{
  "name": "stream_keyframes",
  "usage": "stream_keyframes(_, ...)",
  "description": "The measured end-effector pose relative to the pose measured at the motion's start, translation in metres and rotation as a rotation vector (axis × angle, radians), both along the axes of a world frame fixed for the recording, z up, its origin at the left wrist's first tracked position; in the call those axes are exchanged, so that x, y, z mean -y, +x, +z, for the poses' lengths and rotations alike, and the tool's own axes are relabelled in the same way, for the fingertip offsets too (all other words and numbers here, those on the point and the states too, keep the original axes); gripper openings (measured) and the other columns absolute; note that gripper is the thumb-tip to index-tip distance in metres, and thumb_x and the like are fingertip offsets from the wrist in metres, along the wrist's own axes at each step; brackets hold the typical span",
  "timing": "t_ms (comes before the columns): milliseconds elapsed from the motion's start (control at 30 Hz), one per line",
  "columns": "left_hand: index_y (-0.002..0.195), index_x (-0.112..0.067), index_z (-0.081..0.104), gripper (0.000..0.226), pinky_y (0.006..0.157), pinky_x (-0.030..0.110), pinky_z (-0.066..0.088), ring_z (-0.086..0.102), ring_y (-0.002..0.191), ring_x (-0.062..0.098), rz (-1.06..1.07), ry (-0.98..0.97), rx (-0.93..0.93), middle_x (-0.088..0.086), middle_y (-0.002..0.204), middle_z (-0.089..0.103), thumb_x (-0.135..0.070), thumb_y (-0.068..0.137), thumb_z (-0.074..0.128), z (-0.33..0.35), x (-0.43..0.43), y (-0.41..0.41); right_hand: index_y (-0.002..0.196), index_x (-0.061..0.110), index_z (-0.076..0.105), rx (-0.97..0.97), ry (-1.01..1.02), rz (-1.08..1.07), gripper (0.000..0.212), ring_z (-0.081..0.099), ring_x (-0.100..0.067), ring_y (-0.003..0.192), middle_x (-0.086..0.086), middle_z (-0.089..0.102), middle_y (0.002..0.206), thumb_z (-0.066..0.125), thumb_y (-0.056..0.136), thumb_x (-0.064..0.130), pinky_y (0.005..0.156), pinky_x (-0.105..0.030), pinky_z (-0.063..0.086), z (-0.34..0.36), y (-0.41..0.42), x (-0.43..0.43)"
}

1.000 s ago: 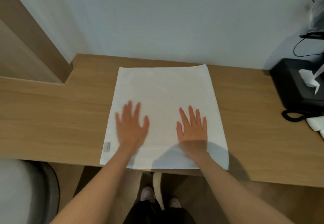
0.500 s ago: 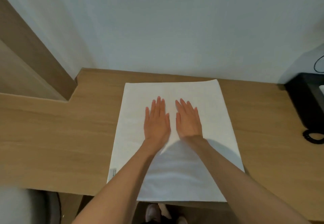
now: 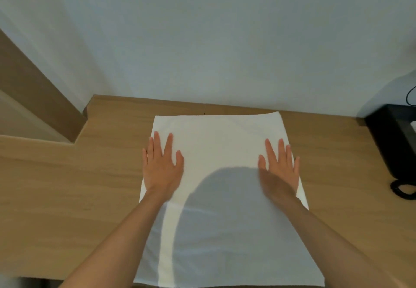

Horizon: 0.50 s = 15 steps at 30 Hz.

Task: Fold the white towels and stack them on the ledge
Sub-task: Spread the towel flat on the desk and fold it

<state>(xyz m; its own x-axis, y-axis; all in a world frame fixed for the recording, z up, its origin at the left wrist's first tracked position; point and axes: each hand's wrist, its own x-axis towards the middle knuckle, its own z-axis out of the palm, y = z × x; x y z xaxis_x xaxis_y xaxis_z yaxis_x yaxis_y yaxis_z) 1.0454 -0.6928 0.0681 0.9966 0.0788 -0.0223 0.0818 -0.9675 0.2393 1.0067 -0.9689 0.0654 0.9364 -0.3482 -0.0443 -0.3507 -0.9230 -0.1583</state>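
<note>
A white towel (image 3: 220,148) lies flat on the wooden ledge (image 3: 67,186), its far edge close to the wall. My left hand (image 3: 161,166) presses flat on the towel's left edge, fingers straight and spread. On the towel's right edge rests my right hand (image 3: 279,170), also flat with straight fingers. Both hands sit on the far half of the towel, wide apart. My shadow covers the towel's near half.
A black telephone (image 3: 396,139) with a coiled cord (image 3: 403,189) stands at the right end of the ledge. A brown wooden panel (image 3: 33,98) rises at the left, where the ledge steps back. The pale wall runs right behind the towel.
My hands were side by side at the towel's middle half a second ago. They have slid apart, each out to its own side edge. The view has tilted up.
</note>
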Motion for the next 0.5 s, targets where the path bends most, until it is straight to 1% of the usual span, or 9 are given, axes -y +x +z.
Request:
stream_keyframes(100,0.152,-0.029,0.001,0.058,0.118,0.036,-0.006,-0.013,0.146,0.023,-0.003,-0.045,-0.061,0.013,0.158,-0.014,-0.047,0.099,0.017,0.009,-0.001,0.000,0.150,0.037,-0.001,-0.071,0.062,0.025,0.054,-0.012,-0.016,0.146,0.004,-0.010,0.160,0.016,0.100,0.047,0.119,-0.040,-0.006,0.006,-0.007,0.011)
stream_keyframes(200,0.152,-0.025,0.000,0.061,0.118,0.038,-0.004,-0.015,0.145,0.029,-0.015,-0.178,-0.179,0.018,0.156,-0.019,-0.046,0.100,0.022,0.020,-0.008,-0.010,0.150,0.032,-0.007,-0.198,0.134,0.039,0.055,-0.017,-0.021,0.145,0.001,-0.017,0.158,0.014,0.101,0.045,0.116,-0.044,-0.008,0.017,-0.013,0.011)
stream_keyframes(267,0.152,-0.017,0.001,0.063,0.117,0.037,-0.001,-0.012,0.146,0.029,-0.010,-0.240,-0.208,0.018,0.157,-0.014,-0.040,0.101,0.029,0.028,-0.015,-0.026,0.151,0.027,-0.005,-0.235,0.205,0.051,0.055,-0.019,-0.024,0.145,-0.001,-0.017,0.158,0.016,0.103,0.040,0.116,-0.044,-0.008,0.026,-0.022,0.009)
stream_keyframes(300,0.152,-0.012,0.004,0.063,0.117,0.036,0.001,-0.006,0.146,0.029,-0.010,-0.273,-0.190,0.017,0.158,-0.008,-0.035,0.101,0.033,0.030,-0.019,-0.037,0.152,0.025,-0.001,-0.222,0.244,0.062,0.055,-0.017,-0.024,0.145,-0.003,-0.015,0.159,0.020,0.103,0.037,0.116,-0.042,-0.006,0.030,-0.028,0.009)
stream_keyframes(333,0.151,-0.008,0.010,0.062,0.116,0.035,0.004,0.001,0.146,0.028,-0.011,-0.294,-0.155,0.016,0.158,0.002,-0.030,0.101,0.037,0.032,-0.024,-0.047,0.153,0.022,0.005,-0.186,0.292,0.066,0.055,-0.013,-0.024,0.146,-0.005,-0.011,0.159,0.026,0.103,0.033,0.117,-0.039,-0.003,0.034,-0.035,0.009)
stream_keyframes(400,0.147,-0.004,0.024,0.056,0.113,0.034,0.010,0.018,0.142,0.028,0.017,-0.300,-0.086,0.014,0.155,0.023,-0.022,0.099,0.044,0.035,-0.031,-0.067,0.150,0.015,0.022,-0.075,0.404,0.010,0.054,0.002,-0.025,0.147,-0.010,0.004,0.159,0.041,0.101,0.023,0.116,-0.031,0.007,0.042,-0.051,0.012)
stream_keyframes(433,0.145,-0.005,0.030,0.053,0.109,0.034,0.014,0.025,0.139,0.028,0.062,-0.325,-0.074,0.013,0.151,0.030,-0.020,0.097,0.048,0.036,-0.033,-0.075,0.148,0.011,0.029,-0.021,0.451,-0.048,0.053,0.011,-0.027,0.145,-0.013,0.014,0.157,0.047,0.098,0.018,0.114,-0.030,0.013,0.045,-0.058,0.015)
stream_keyframes(500,0.139,-0.006,0.037,0.051,0.103,0.037,0.027,0.037,0.130,0.031,0.184,-0.459,-0.104,0.016,0.142,0.040,-0.018,0.093,0.056,0.039,-0.038,-0.084,0.142,0.006,0.039,0.044,0.484,-0.156,0.053,0.028,-0.031,0.136,-0.018,0.035,0.146,0.055,0.092,0.010,0.107,-0.031,0.024,0.051,-0.066,0.021)
